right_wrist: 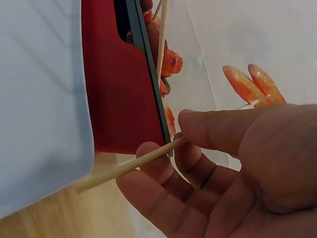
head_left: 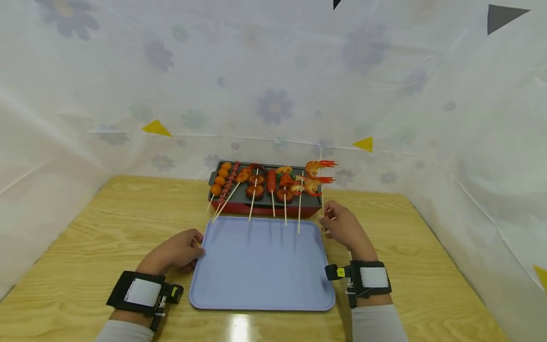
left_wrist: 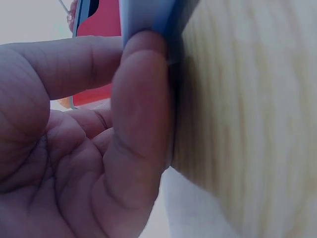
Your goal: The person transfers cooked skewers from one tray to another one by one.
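My right hand (head_left: 342, 225) pinches the lower end of a shrimp skewer (head_left: 323, 202) at the grill's right end. In the right wrist view the thumb and fingertips hold its bare wooden stick (right_wrist: 130, 166), whose end points toward the tray's corner. Two curled orange shrimp (head_left: 315, 167) overlap the grill's right edge in the head view. My left hand (head_left: 181, 249) grips the left rim of the pale blue tray (head_left: 262, 270), and the left wrist view shows the thumb and a finger (left_wrist: 141, 106) at that rim. The tray lies on the table with nothing on it.
Behind the tray stands a red and black tabletop grill (head_left: 239, 209). Across it lie several skewers, including orange balls (head_left: 220, 181), a sausage (head_left: 271, 181) and mushroom slices (head_left: 255, 192), their sticks reaching over the tray's far edge. A flowered curtain (head_left: 273, 85) encloses the wooden table (head_left: 141, 209).
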Tool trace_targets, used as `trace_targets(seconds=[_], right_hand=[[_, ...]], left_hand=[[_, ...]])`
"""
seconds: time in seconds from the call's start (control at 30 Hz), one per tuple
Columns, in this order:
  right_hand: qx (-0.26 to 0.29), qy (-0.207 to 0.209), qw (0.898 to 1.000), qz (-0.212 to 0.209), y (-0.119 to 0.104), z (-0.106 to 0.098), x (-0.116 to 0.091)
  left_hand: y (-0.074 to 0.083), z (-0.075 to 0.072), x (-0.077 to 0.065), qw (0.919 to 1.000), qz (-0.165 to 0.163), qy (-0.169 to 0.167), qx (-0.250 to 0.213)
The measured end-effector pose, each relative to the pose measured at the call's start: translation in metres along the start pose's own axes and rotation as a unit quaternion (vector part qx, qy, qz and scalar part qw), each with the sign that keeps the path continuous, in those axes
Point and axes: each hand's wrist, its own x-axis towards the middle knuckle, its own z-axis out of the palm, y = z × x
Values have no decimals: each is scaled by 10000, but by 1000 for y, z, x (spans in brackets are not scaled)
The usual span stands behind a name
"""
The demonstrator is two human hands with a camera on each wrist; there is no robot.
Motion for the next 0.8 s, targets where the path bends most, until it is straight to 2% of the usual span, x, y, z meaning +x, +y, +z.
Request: trace_targets(seconds=[0.33, 0.6, 0.8], right_hand=[[-58, -65, 9997, -247, -4, -1, -1], [-520, -77, 9965, -643, -14, -3, -8], [-898, -154, 9905, -1028, -22, -6, -14]], left_hand=[[1, 0, 0, 10000, 1, 37, 61], [2, -1, -1, 10000, -27, 3, 27], [2, 0, -1, 10000, -29, -3, 39]])
